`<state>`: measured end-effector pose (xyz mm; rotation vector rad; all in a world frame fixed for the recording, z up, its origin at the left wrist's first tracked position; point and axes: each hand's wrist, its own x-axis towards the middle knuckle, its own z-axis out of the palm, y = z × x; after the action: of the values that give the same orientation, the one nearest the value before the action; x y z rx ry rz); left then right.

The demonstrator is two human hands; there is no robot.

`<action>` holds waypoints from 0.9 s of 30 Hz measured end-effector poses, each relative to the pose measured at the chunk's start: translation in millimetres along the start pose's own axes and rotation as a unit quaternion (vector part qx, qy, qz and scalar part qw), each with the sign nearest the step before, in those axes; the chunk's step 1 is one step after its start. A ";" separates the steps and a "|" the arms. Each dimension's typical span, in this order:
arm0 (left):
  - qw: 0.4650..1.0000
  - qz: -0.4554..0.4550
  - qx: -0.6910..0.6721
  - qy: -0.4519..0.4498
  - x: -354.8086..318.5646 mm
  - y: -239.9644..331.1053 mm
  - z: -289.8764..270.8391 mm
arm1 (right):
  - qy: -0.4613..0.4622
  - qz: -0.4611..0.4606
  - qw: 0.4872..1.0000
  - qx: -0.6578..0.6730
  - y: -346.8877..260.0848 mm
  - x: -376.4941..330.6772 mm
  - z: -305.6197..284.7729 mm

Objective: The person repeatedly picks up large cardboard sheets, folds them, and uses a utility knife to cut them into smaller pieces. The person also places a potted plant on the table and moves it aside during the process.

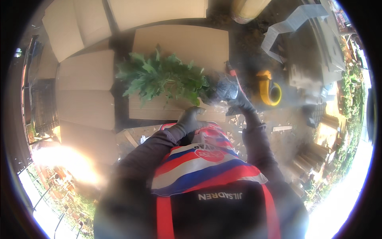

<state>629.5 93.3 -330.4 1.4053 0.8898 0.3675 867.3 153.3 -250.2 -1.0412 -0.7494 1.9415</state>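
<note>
A leafy green plant (165,77) lies sideways on an open sheet of cardboard (181,40), its leaves to the left. Its right end is a dark bundle wrapped in shiny clear plastic (226,87). My right hand (242,104), in a dark glove, is closed at the right side of this wrapped end. A slim red and dark tool (233,73) runs up from that hand along the bundle; whether my fingers hold it too is unclear. My left hand (188,120), also gloved, is at the near edge of the cardboard below the leaves, thumb and fingers apart, holding nothing visible.
A yellow tape dispenser (264,75) with its roll lies to the right. Folded cardboard (85,71) lines the left. A grey zigzag strip (292,24) and stacked flat boxes (310,55) are at far right. Scraps (281,128) litter the ground below.
</note>
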 end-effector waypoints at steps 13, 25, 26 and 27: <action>0.858 0.097 0.361 0.352 63.1 -43.9 91.9 | -0.142 -0.025 0.986 0.086 -1.8 7.0 -33.8; 0.810 -0.004 0.524 0.262 38.8 27.1 78.4 | -0.171 -0.328 0.782 -0.502 -53.7 -19.8 -43.6; 0.803 -0.003 0.539 0.255 37.9 32.2 78.5 | -0.174 -0.334 0.784 -0.493 -52.0 -18.4 -41.2; 0.817 0.027 0.498 0.288 37.3 36.5 78.4 | -0.175 -0.341 0.785 -0.486 -50.4 -17.5 -39.9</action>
<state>719.6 71.8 -313.8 2.3473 1.6888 0.3926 926.2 169.3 -223.5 -0.7368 -2.1390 1.0379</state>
